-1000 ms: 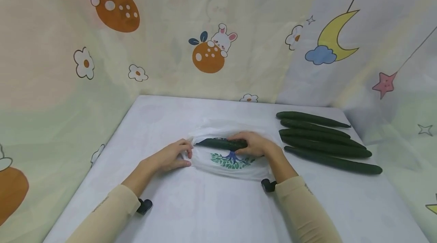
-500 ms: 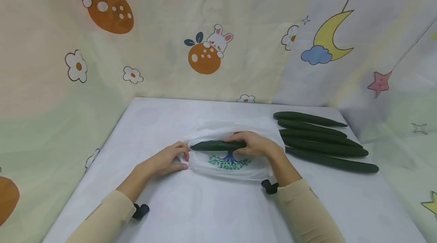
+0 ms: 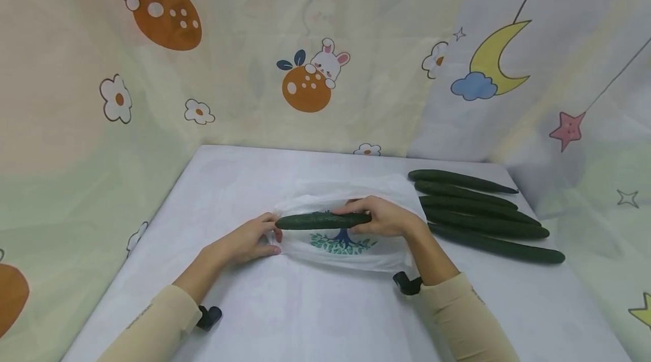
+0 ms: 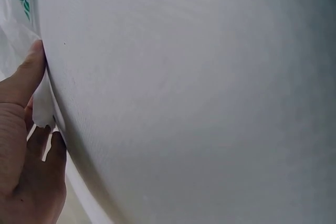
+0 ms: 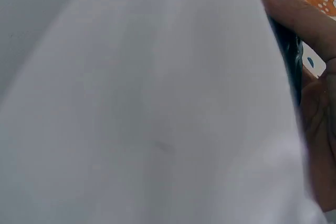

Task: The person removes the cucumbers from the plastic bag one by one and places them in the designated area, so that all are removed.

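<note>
In my right hand I grip a dark green cucumber, fingers behind it and thumb in front, near its right end. It lies level across a thin white plastic bag printed with a blue and green tree. My left hand pinches the bag's left edge, right by the cucumber's left tip. Between thumb and fingers, the left wrist view shows a fold of the bag. White plastic fills most of the right wrist view, with part of the cucumber under my thumb.
Several more cucumbers lie side by side on the white table, to the right of the bag. A patterned cloth hangs behind the table and along its sides.
The cucumber has come up from the bag's folds and shifted left, its left tip now beside my left hand. My left hand stays at the bag's edge.
</note>
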`<state>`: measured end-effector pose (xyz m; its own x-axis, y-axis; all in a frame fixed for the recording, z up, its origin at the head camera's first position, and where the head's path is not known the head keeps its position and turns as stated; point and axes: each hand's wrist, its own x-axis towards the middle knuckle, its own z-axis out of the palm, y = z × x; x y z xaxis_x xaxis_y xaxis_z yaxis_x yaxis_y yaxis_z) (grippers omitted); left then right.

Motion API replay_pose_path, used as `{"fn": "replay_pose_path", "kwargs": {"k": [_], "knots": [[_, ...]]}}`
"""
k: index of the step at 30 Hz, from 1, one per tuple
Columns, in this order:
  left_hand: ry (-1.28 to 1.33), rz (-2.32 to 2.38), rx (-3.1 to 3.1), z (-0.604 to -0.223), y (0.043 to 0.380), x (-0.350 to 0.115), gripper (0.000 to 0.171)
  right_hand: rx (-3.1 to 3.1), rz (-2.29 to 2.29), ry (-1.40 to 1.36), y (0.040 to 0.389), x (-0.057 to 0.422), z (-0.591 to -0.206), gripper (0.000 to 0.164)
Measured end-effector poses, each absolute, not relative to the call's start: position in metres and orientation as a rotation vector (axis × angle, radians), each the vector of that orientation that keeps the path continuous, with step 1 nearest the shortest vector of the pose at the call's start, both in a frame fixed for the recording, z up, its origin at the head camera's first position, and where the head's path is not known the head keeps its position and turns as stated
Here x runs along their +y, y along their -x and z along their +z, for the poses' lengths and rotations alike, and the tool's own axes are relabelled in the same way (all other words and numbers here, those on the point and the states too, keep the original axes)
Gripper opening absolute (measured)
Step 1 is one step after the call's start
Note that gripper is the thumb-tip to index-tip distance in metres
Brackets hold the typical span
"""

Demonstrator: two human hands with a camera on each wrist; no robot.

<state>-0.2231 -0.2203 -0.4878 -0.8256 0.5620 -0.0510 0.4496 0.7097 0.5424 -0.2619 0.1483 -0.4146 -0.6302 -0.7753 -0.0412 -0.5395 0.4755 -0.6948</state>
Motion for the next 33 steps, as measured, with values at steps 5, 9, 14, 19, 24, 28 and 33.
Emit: {"fn": "replay_pose_path", "kwargs": {"k": [5, 9, 14, 19, 24, 28, 33], "knots": [[-0.776, 0.753, 2.724, -0.488, 0.221, -0.220, 0.020, 2.316, -1.009, 1.141, 0.261, 0.146, -0.411, 0.057], [-0.761, 0.757, 2.719, -0.487, 0.221, -0.220, 0.020, 2.282, -1.071, 1.151, 0.259, 0.146, -0.409, 0.057], [-0.783, 0.798, 2.703, -0.487, 0.220, -0.218, 0.019, 2.212, -1.163, 1.179, 0.257, 0.146, -0.405, 0.057], [-0.845, 0.804, 2.717, -0.490, 0.221, -0.219, 0.019, 2.156, -1.214, 1.186, 0.255, 0.142, -0.401, 0.056], [-0.901, 0.816, 2.718, -0.491, 0.224, -0.219, 0.020, 2.128, -1.258, 1.225, 0.254, 0.138, -0.398, 0.056], [-0.850, 0.798, 2.723, -0.491, 0.225, -0.219, 0.021, 2.101, -1.265, 1.261, 0.253, 0.135, -0.395, 0.055], [-0.813, 0.763, 2.726, -0.495, 0.226, -0.218, 0.021, 2.085, -1.236, 1.295, 0.253, 0.130, -0.388, 0.054]]}}
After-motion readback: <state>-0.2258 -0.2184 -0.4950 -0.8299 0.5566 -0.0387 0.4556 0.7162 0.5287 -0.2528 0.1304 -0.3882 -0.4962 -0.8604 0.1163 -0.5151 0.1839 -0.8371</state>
